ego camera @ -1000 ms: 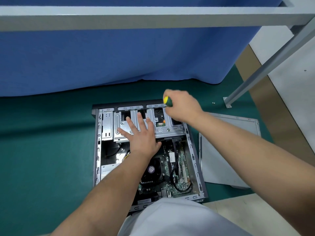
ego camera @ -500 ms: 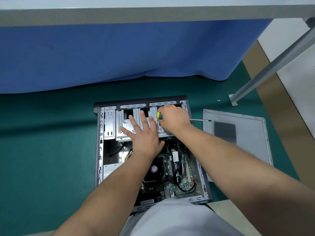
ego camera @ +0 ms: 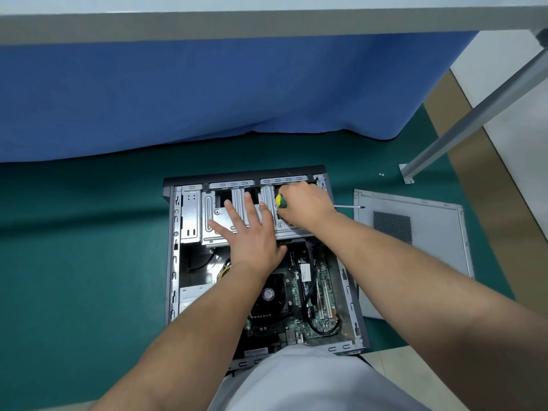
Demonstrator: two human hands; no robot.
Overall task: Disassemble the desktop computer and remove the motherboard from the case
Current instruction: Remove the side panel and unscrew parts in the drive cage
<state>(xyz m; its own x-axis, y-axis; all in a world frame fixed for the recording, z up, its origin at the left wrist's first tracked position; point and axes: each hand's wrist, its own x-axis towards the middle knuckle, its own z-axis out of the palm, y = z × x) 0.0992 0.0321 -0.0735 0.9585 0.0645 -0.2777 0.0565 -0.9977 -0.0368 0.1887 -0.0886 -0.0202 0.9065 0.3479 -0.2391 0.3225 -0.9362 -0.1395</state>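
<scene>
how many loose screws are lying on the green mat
2, as far as I can tell: two small screws lie close together on the green mat, beside the foot of the table leg, beyond the removed side panel. Others may be hidden by arms or case.

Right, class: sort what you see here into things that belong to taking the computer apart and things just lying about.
Part of the job:
case
motherboard
drive cage, left hand flat on it
screwdriver, gripped in right hand
side panel, already off

Just lying about:
blue cloth
table leg
green mat
</scene>
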